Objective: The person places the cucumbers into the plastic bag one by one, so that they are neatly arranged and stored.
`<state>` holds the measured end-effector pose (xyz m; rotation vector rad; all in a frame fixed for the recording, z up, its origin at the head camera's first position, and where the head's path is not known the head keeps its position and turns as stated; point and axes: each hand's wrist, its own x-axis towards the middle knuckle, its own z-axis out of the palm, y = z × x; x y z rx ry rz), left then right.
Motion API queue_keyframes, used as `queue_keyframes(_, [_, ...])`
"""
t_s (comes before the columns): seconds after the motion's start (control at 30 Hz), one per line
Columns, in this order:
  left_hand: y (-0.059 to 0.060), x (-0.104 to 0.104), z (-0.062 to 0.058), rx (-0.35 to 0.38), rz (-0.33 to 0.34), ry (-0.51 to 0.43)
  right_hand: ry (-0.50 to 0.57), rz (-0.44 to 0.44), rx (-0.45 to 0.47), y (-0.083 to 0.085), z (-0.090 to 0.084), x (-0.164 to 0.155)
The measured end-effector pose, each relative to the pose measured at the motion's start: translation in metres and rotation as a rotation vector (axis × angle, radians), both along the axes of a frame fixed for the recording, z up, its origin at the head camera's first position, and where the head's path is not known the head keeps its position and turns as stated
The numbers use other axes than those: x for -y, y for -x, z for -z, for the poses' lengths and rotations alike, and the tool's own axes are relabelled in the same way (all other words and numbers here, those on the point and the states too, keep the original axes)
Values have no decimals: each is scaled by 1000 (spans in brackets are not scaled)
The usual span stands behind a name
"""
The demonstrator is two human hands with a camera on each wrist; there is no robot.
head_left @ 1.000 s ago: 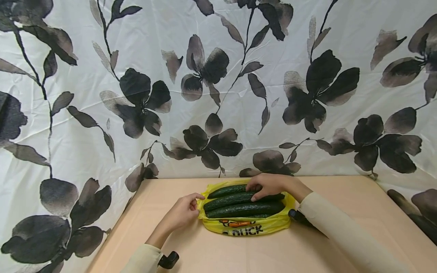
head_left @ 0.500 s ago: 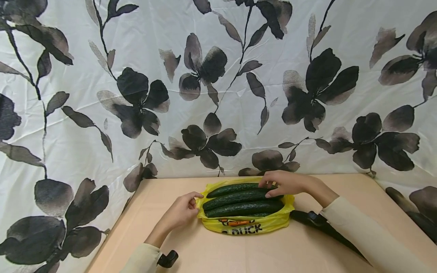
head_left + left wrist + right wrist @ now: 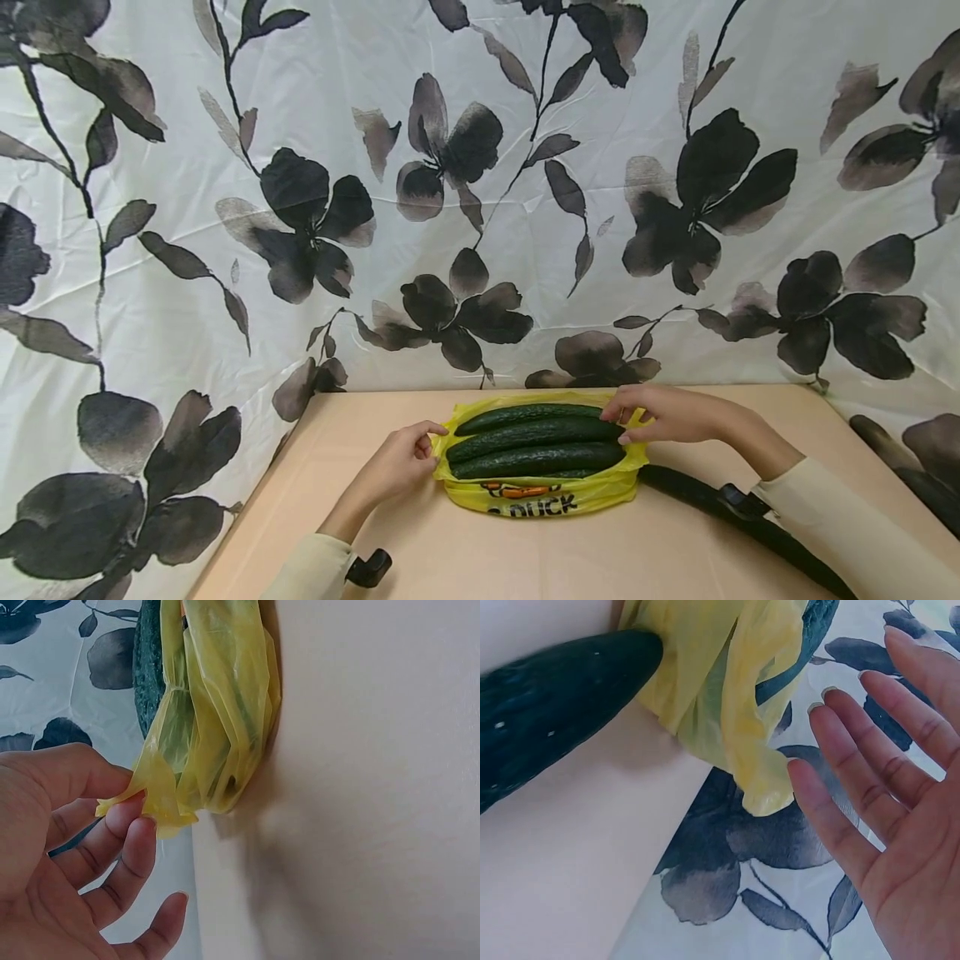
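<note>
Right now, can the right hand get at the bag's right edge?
Probably yes. The right hand is open beside the bag's right edge, fingers straight, nothing between them.

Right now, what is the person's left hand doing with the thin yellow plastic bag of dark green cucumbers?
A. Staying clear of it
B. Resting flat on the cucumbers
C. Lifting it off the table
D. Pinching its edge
D: the left hand pinches the thin yellow plastic bag's edge between thumb and fingertips.

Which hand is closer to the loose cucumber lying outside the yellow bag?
The right hand. It hovers open by the bag's right end, just above the loose cucumber. The left hand pinches the bag's far left edge.
</note>
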<state>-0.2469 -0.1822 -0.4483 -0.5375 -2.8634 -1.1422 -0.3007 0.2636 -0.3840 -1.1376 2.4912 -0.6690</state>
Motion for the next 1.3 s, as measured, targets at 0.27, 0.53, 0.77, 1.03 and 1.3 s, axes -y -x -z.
queue_keyframes(0.27, [-1, 0, 1, 2, -2, -1, 49, -17, 20, -13, 0, -17])
queue_keyframes(0.53, [-4, 0, 0, 10, 2, -10, 60, 1, 45, -24, 9, -34])
queue_keyframes(0.77, [-4, 2, 1, 19, 5, -22, 52, 20, 54, -33, 19, -49])
queue_keyframes(1.03, [-3, 3, 1, 17, 12, -26, 82, 58, 116, -40, 29, -67])
queue_keyframes(1.3, [-3, 2, 0, 14, 23, -9, 97, 74, 138, -45, 38, -83])
